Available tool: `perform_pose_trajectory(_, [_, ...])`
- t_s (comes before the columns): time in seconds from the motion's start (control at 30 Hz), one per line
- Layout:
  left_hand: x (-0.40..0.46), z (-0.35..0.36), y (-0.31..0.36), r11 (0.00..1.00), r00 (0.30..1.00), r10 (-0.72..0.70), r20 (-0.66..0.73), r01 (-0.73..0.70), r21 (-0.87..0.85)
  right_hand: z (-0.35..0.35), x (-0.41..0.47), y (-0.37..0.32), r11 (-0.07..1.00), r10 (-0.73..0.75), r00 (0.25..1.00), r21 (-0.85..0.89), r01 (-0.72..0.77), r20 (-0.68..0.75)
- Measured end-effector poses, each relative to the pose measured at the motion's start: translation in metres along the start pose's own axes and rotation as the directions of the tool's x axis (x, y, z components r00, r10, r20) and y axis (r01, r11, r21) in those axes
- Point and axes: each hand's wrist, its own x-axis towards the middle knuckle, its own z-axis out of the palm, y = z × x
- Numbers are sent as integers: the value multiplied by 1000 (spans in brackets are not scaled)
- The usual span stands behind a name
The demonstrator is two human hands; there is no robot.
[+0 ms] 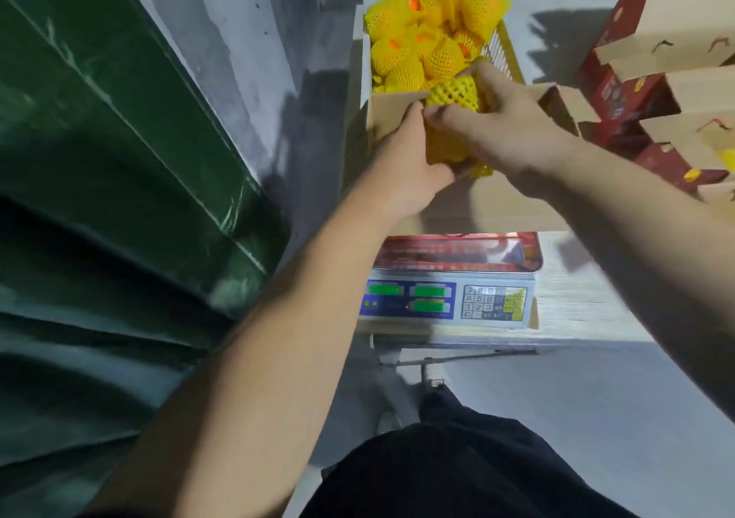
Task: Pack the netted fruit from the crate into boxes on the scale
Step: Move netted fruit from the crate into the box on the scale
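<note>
Both hands meet over the box — the left hand (409, 159) curls around one netted fruit (445, 147) from the left, and the right hand (505, 119) closes its fingers on a second fruit (455, 94) just beyond it, thumb touching the left hand's fingertips. The two fruits lie one behind the other, running away from the person, right above the open box (489, 207) on the scale (449, 298). So the drop is straight down, I judge, with the left hand nearer the box. Just beyond, the crate (503, 50) holds a heap of fruit (433, 28).
</note>
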Motion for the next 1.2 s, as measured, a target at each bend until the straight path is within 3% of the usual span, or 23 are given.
perform_pose_trajectory(0.13, [-8,-13,4,996,998,56,0,-56,75,12,-4,-6,953,186,982,248,-173,-28])
perform_pose_trajectory(0.23, [-18,-22,4,995,996,90,2,-90,38,16,-4,-12,832,305,949,463,-307,81])
perform_pose_trajectory(0.4, [-31,-23,-1,988,995,92,-27,-95,-124,18,-9,-15,739,344,907,526,-420,242])
perform_pose_trajectory(0.6, [-31,-33,-1,992,993,113,20,-111,-68,20,-7,-11,743,341,900,508,-436,273])
perform_pose_trajectory(0.73, [-24,-30,7,990,988,133,-80,-136,-39,15,-3,-12,852,315,907,339,-400,279])
perform_pose_trajectory(0.8, [-21,-29,11,993,989,119,-83,-117,26,10,5,-10,926,275,956,239,-291,99])
perform_pose_trajectory(0.87, [-16,-31,13,983,997,63,-55,-53,178,5,14,-5,975,209,964,-36,-218,-162])
perform_pose_trajectory(0.9, [-14,-33,13,971,998,34,-55,-20,240,2,17,-2,960,167,961,-188,-210,-223])
perform_pose_trajectory(1.03, [-12,-40,15,946,999,7,-42,7,324,0,23,13,823,59,985,-551,-141,-164])
perform_pose_trajectory(1.2, [-14,-40,12,936,999,22,-44,-5,352,6,22,16,723,-3,997,-689,-49,-74])
